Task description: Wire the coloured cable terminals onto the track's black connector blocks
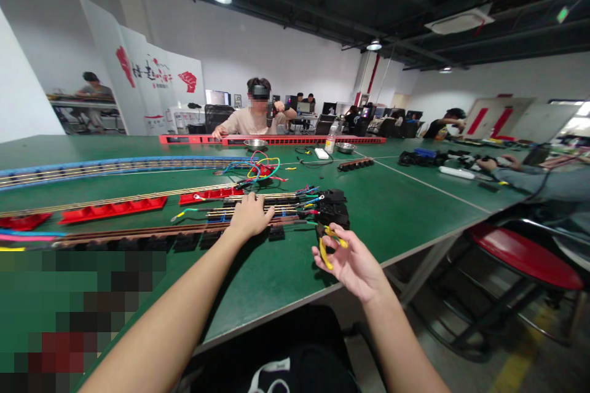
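My left hand (251, 216) lies over a multi-conductor rail strip (216, 212) on the green table, fingers curled over its far side and thumb toward the right. Coloured wires with ring terminals come out of the strip's end by black end blocks (334, 206). Nearer me, a strip with brown bars (138, 234) runs along black supports. My right hand (354, 267), palm up, holds yellow-handled pliers (326, 253) loosely in its fingers, just off the strip's right end. Their dark jaws point toward the end blocks and are partly hidden.
Red holders (115, 210) and a blue rail strip (115, 166) lie to the left. Loose coloured wires (265, 169), metal bowls (256, 144) and a bottle (330, 138) stand farther back. Across the table a person (255, 116) handles a long red strip (299, 140). A red stool (525, 255) is at right.
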`<state>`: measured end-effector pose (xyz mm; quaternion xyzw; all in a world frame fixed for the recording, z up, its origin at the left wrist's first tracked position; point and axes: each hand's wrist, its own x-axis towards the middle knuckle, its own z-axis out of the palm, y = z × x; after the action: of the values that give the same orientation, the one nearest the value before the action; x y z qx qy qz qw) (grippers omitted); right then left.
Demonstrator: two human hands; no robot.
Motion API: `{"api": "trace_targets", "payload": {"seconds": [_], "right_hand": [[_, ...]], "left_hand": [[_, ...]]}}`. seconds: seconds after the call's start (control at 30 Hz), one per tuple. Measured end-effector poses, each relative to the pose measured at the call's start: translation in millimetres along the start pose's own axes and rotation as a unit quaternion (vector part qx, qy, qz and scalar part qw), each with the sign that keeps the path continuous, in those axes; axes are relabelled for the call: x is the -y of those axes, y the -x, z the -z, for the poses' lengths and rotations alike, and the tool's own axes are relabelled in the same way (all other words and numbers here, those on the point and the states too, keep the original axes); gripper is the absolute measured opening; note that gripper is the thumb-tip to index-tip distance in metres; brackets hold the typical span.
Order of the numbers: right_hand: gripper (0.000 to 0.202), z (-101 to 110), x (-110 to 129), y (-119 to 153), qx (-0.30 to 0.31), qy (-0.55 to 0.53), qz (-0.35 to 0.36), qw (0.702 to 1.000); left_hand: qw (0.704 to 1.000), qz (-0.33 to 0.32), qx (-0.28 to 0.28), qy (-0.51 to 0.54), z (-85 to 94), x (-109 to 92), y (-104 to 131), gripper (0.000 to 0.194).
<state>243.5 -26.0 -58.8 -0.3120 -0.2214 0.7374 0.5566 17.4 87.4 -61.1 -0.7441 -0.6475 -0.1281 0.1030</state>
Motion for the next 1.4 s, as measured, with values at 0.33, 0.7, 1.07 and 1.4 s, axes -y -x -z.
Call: {"api": "trace_targets", "payload": {"seconds": [0.33,0.7,1.07,1.4], "right_hand": [[0.033,0.5,-10.2,0.7,-0.009,0.131,0.043,0.990],[0.031,-4.2,-1.0,29.4,0.098,0.351,0.080,0.928],[0.048,9.9,-5.5,-11.6,0.034,0.305,0.165,0.937],[0.057,25.3,0.2,-27.2,0.056,0.207,0.131,0.968]], "left_hand": [[1.000,0.001,0.002,0.005,0.6,0.1,0.2,0.054],[1.000,0.004,0.011,0.007,1.6,0.2,-0.4,0.054],[1.000,0.000,0.002,0.006,1.1,0.4,0.0,0.054],[1.000,0.002,0.005,0.002,2.0,-0.5,0.1,0.054]]}}
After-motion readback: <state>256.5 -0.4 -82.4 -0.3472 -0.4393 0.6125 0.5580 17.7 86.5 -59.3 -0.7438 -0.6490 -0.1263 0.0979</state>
